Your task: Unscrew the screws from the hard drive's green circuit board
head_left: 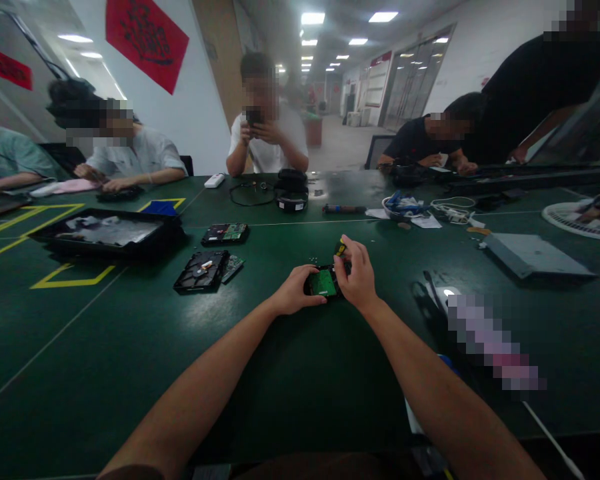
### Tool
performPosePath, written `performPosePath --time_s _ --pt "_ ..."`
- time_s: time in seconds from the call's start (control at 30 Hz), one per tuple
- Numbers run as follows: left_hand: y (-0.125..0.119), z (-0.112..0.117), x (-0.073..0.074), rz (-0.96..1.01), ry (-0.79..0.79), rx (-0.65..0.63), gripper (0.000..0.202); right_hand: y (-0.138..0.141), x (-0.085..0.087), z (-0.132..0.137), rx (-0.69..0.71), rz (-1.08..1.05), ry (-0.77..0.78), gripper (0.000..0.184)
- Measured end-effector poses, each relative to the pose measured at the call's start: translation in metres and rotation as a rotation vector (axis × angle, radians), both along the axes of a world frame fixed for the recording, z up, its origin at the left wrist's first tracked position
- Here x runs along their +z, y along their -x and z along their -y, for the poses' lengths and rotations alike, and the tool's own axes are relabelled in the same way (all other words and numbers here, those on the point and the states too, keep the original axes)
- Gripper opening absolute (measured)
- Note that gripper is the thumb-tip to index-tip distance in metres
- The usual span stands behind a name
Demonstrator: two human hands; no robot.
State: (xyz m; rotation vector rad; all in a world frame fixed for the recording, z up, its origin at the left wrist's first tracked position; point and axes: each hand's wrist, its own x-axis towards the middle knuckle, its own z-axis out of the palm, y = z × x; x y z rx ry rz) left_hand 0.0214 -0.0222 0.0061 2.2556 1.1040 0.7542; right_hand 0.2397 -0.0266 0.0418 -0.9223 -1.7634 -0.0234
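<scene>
Apparently we are partway along: small loose bits (313, 259), likely screws, lie on the tabletop (260, 373) just beyond the drive (308, 287), its green board (323, 283) not yet off, our left hand (297, 291) gripping the drive, our right hand (357, 277) grasping a yellow-and-black screwdriver (340, 247).

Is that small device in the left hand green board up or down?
Up: its green board shows from above, between the left hand and right hand.

The single head-worn camera faces forward and downward over the green table (305, 387). The left hand (295, 291) and right hand (357, 277) appear at middle range, near the view's centre; coverage extends to the ceiling lights (313, 18).
</scene>
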Motion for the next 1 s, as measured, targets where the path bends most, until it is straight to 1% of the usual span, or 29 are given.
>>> performPosePath --time_s 0.13,0.33,0.53,0.7,0.87,1.0 --pt "-0.0001 -0.0005 -0.0003 0.007 0.001 0.0 0.081 0.0001 -0.0003 -0.0002 -0.02 0.001 -0.003 0.056" --pt "-0.0002 0.001 0.003 0.0 0.013 0.002 0.079 -0.0001 -0.0018 -0.0017 0.004 -0.003 -0.006 0.057" --pt "-0.0001 0.0008 0.0025 0.002 -0.005 -0.004 0.08 -0.0005 0.0005 0.0005 -0.039 0.012 -0.009 0.059" --pt "-0.0001 0.0009 0.002 -0.003 0.001 -0.002 0.081 0.0001 0.0012 0.0005 -0.017 0.023 -0.005 0.057" --pt "0.0003 0.0019 0.0027 0.0 0.004 -0.003 0.08 0.0003 -0.0013 -0.0002 -0.027 -0.02 0.001 0.06" --pt "0.0 0.0013 0.0018 0.0 -0.001 0.001 0.08 0.0009 -0.0024 -0.0001 -0.025 -0.027 -0.001 0.058"
